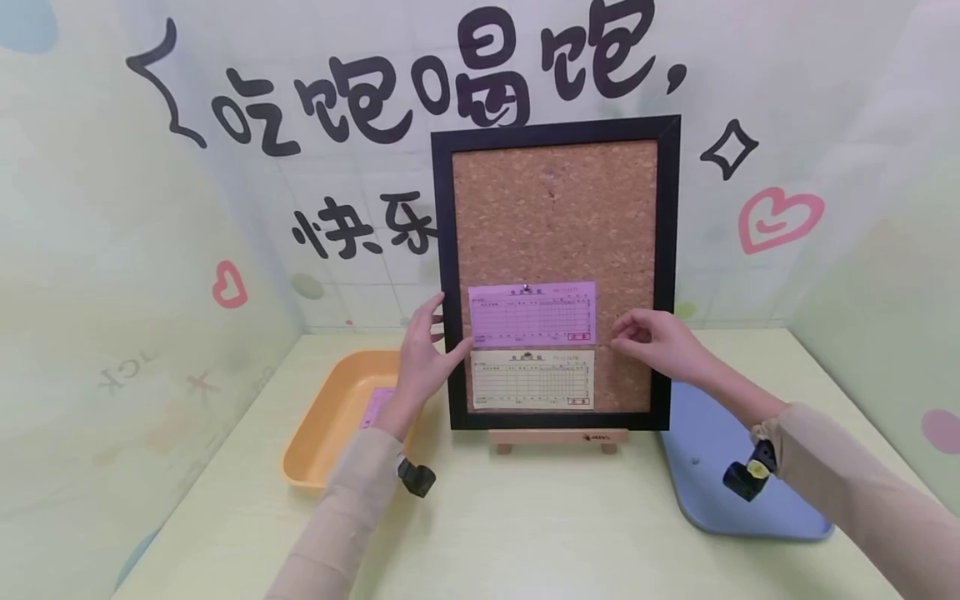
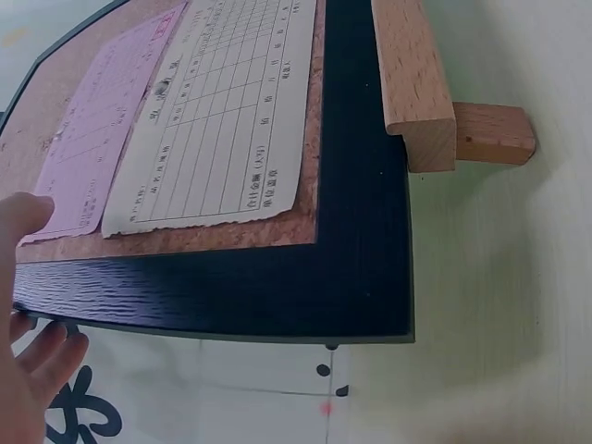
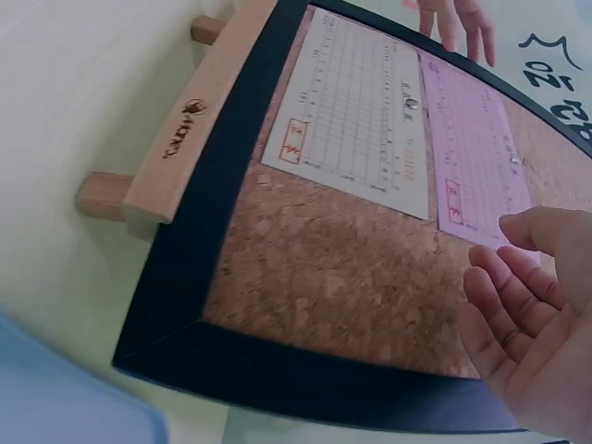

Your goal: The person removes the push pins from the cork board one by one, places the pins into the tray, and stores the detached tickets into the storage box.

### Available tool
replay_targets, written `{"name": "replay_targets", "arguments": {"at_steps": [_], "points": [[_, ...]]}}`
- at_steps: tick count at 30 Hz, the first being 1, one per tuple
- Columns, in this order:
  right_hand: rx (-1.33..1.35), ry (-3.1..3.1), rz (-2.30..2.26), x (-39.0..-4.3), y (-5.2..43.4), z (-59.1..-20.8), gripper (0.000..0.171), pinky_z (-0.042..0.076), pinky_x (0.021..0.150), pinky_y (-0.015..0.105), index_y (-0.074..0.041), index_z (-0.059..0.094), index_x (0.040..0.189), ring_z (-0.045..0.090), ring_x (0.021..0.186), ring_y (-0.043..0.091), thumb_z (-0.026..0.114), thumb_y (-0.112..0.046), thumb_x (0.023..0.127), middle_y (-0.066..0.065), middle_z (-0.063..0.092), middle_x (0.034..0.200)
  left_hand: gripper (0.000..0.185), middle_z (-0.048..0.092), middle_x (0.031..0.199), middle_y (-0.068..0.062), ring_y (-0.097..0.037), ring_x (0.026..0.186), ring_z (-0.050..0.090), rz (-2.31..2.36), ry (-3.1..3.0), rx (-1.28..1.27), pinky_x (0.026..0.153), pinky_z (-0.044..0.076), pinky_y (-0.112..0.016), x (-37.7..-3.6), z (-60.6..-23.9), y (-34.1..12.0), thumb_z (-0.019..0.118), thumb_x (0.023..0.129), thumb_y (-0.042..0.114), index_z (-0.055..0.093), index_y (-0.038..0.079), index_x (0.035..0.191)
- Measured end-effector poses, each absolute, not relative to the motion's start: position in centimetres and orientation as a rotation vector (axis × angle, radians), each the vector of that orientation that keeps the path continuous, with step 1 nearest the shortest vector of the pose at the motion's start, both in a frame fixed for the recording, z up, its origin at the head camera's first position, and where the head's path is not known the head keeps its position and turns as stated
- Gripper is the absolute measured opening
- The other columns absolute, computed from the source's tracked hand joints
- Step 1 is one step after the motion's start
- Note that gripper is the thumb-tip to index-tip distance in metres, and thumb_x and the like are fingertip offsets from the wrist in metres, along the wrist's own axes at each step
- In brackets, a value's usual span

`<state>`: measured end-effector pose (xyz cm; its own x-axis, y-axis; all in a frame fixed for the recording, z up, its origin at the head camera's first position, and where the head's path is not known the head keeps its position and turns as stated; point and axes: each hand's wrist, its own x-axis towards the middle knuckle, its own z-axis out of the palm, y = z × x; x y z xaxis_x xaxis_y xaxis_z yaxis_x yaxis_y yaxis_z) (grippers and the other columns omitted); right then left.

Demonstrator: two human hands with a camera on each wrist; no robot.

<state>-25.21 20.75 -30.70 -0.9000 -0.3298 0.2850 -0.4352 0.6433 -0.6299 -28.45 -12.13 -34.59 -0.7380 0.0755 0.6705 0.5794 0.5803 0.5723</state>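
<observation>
Cork fills the face of the cork board (image 1: 555,208), a tall rectangle bound by a black frame (image 1: 442,275) with a lightly grained surface, standing almost upright on a small wooden easel (image 1: 558,439) near the back of the pale green table (image 1: 525,533). Two printed forms are fixed to its lower half: a purple slip (image 1: 532,313) held by a pin at its top edge, and directly beneath it a cream slip (image 1: 532,379) with the same ruled grid and a small red stamp in one corner. The cream slip's outer edge looks roughly torn in the left wrist view. The left hand (image 1: 422,354) rests against the frame's left side, fingers straight and spread, the thumb reaching onto the board by the purple slip's lower corner. The right hand (image 1: 654,337) hovers just in front of the cork to the right of the slips, fingers loosely curled with thumb and fingertips drawn close; whether they pinch anything I cannot tell. To the left of the board sits an orange tray (image 1: 330,425) with another purple paper lying in it, partly hidden by the left forearm. To the right, a blue tray (image 1: 712,467) lies flat, its near part crossed by the right sleeve. Behind stands a wall with black painted characters and pink hearts.
</observation>
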Motion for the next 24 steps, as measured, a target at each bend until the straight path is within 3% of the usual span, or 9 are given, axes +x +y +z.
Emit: {"name": "replay_targets", "arguments": {"at_steps": [11,24], "points": [[0.680,-2.679,1.148,-26.3,17.8,-29.0,0.017,0.047,0.059,0.022,0.002,0.062,0.099,0.054,0.073,0.019,0.060,-0.008,0.085,0.010,0.062,0.085,0.085,0.036,0.139,-0.014,-0.027,0.104,0.049,-1.038,-2.172,-0.504,0.077,0.052,-0.036,-29.2,-35.5,-11.0,0.076,0.072,0.018,0.027,0.003,0.140],[0.649,-2.641,1.190,-27.5,15.1,-28.0,0.019,0.047,0.063,0.028,-0.002,0.062,0.102,0.055,0.076,0.019,0.060,-0.011,0.086,0.008,0.062,0.087,0.087,0.036,0.139,-0.015,-0.025,0.125,0.038,-0.998,-2.128,-0.490,0.101,0.035,-0.038,-29.2,-35.8,-10.6,0.077,0.070,0.016,0.027,0.001,0.140]]}}
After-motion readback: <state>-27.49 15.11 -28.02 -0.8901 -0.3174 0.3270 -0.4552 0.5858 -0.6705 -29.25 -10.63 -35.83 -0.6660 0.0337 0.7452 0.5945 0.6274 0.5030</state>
